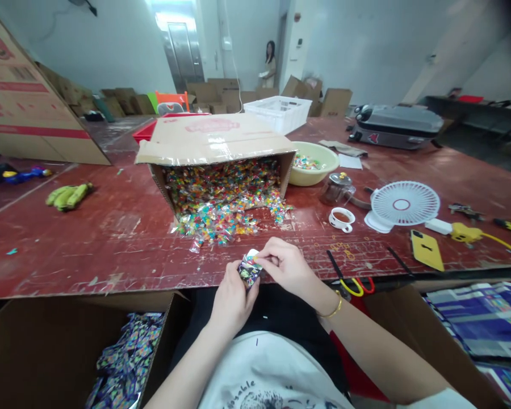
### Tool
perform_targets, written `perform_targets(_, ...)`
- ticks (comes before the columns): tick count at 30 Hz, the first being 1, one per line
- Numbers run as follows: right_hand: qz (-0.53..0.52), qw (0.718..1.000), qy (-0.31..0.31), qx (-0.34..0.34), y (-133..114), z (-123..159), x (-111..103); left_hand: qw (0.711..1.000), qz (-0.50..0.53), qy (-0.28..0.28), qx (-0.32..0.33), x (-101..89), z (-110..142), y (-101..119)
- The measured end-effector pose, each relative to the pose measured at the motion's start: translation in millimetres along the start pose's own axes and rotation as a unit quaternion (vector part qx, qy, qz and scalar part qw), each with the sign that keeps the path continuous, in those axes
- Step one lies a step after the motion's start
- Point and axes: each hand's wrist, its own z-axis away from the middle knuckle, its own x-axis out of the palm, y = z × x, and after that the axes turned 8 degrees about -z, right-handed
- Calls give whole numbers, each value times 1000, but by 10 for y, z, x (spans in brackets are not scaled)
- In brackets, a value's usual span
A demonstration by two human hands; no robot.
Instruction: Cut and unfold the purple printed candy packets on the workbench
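My left hand [232, 298] is closed around a small dark printed box [250, 272], held at the table's front edge, with a white flap up at its top. At that opening, the fingers of my right hand [283, 262] pinch a small clear candy packet [254, 259] with colourful bits, mostly hidden by the fingers. Just beyond both hands, a heap of similar candy packets [221, 221] spills from a large cardboard box [217, 133] lying on its side.
On the right are a yellow bowl [313, 177], a teacup [341, 220], a glass teapot [337, 189], a white fan [404, 203], scissors [351, 287] and a yellow phone [426, 250]. Bananas [69, 196] lie left. Below, an open carton [46, 352] holds printed packs [130, 358]. Someone [269, 65] stands far back.
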Motion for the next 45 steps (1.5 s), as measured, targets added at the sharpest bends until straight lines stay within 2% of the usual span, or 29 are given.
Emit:
perform_targets(4, 71, 997, -26, 1, -13, -65, -85, 999, -20, -17, -35, -26, -9, -7)
perform_targets(7, 111, 991, -77, -11, -47, -115, -101, 999, -25, -24, -29, -47, -29, 30)
perform_targets(9, 103, 991, -89, -18, -57, -125, -78, 999, -19, -19, -25, -54, -46, 59)
perform_targets(13, 21, 999, -22, -37, -46, -68, -29, 998, 11, -4, -62, -60, -65, 77)
perform_targets(15, -2, 999, -18, -45, -47, -8, -11, 996, 42, 6, -73, -61, -59, 73)
perform_targets(18, -30, 998, -37, -42, -47, 88, 14, 992, 105, 50, -48, -66, -39, 74)
perform_targets(20, -88, 996, 22, -22, -22, 142, 40, 988, 133, 75, -26, -69, -31, 82)
perform_targets(22, -186, 978, 95, 28, 32, 181, 90, 987, 140, 73, -17, -67, -28, 95)
perform_targets(23, -246, 960, 113, 67, 66, 196, 126, 988, 140, 66, -18, -63, -28, 102)
perform_targets(26, -409, 887, 96, 194, 158, 227, 267, 989, 143, 30, -25, -44, -26, 131)
perform_targets(27, -437, 867, 97, 219, 174, 238, 317, 990, 138, 15, -28, -38, -25, 139)
perform_targets(28, -445, 860, 107, 227, 181, 253, 365, 991, 129, 1, -32, -33, -24, 144)
perform_targets(29, -431, 867, 123, 220, 176, 273, 408, 992, 117, -10, -36, -30, -22, 146)
perform_targets(32, -297, 933, 158, 130, 130, 361, 502, 994, 100, -3, -38, -15, -16, 128)
perform_targets(34, -225, 958, 156, 84, 109, 417, 531, 996, 84, 5, -27, 8, -8, 104)
perform_targets(36, -239, 952, 157, 105, 119, 440, 536, 999, 51, -2, -17, 42, 5, 86)
perform_targets(40, -356, 897, 165, 203, 177, 404, 513, 1000, -3, -7, -13, 91, 22, 88)
perform_targets(42, -336, 911, 151, 184, 180, 403, 508, 1000, -1, -13, -16, 76, 15, 98)
perform_targets(45, -210, 968, 111, 81, 150, 459, 527, 997, 43, -43, -39, 13, -15, 96)
